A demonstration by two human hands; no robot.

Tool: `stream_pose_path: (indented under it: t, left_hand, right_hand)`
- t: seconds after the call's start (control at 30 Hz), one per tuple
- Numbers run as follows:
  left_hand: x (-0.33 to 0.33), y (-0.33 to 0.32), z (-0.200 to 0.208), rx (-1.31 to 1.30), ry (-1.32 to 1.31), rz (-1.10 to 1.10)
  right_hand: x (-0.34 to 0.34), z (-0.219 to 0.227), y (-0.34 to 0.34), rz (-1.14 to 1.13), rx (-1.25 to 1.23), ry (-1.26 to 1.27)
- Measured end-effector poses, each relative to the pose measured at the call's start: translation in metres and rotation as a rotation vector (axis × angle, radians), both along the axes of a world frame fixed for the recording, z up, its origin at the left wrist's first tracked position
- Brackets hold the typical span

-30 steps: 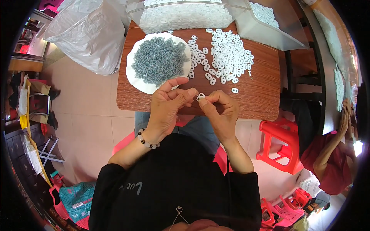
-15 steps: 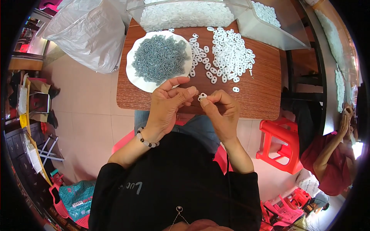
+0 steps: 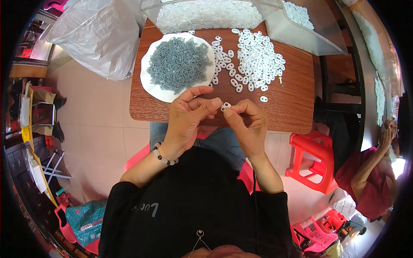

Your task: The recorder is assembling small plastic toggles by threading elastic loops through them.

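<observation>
Between the thumb and forefinger of my right hand (image 3: 248,124) is a white oval two-hole piece (image 3: 226,105). Close on its left, my left hand (image 3: 184,116) is closed in a pinch, its fingertips nearly touching that piece; whatever they hold is too small to make out. Beyond my left hand stands a white wavy-rimmed plate (image 3: 148,84), heaped with small grey coil-like pieces (image 3: 178,62). A loose pile of white two-hole pieces (image 3: 258,56) lies to the right of the plate, with a smaller scatter of them (image 3: 223,60) against its rim.
Clear bins (image 3: 206,19) of white pieces line the far side of the wooden table (image 3: 297,92). A tiny white T-shaped bit (image 3: 280,80) lies by the pile. A red stool (image 3: 316,163) stands at right, near another person (image 3: 365,180). A white plastic bag (image 3: 97,38) sits far left.
My left fingertips and the white oval piece in my right hand have come slightly closer together. Otherwise both hands stay almost in place.
</observation>
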State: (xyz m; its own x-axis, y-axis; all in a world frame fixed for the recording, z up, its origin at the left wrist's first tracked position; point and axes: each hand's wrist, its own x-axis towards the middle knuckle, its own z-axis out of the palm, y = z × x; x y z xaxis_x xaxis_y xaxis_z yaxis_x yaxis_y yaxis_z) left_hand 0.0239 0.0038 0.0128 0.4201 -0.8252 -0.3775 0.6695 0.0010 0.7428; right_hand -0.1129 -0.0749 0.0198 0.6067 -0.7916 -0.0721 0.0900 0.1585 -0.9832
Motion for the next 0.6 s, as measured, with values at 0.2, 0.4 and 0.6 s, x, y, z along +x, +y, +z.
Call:
stream_pose_path:
  t: [0.2,0.4,0.6]
  left_hand:
    - [0.0012,-0.0001,-0.0012,0.017,0.055,-0.002]
    - [-0.0002,-0.0007,-0.0002,0.019,0.066,-0.001]
    - [-0.0017,-0.0007,-0.0010,0.000,0.006,0.007]
  right_hand:
    - [-0.0006,-0.0005,0.0006,0.006,-0.002,0.015]
    - [-0.0003,-0.0012,0.0006,0.004,-0.011,0.036]
    - [-0.0008,-0.0021,0.0004,0.007,-0.016,0.039]
